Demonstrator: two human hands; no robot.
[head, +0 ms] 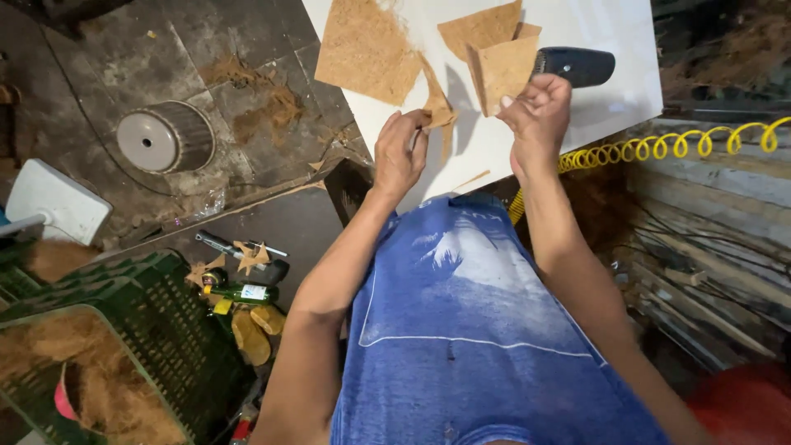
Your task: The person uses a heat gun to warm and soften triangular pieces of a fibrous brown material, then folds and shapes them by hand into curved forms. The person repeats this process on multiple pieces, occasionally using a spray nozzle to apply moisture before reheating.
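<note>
Currently, forming step: 2 hands fold a coir-fibre sheet piece [498, 70] above the white table [577, 107]. L hand [400, 152] pinches its lower strip; R hand [537, 115] pinches the upper flap, approx. upright. Long axis runs lower-left to upper-right, flap pointing up. Next move likely needs firmer crease w/ steady pinch.

Top edge cuts off the big brown fibre sheet [367, 45] at 12 o'clock, and the white table [593, 33] too. Right hand [537, 111] hides most of the black tool [577, 66], can't tell what it is tbh. Green crate [140, 346] at 8 o'clock runs off frame.
</note>
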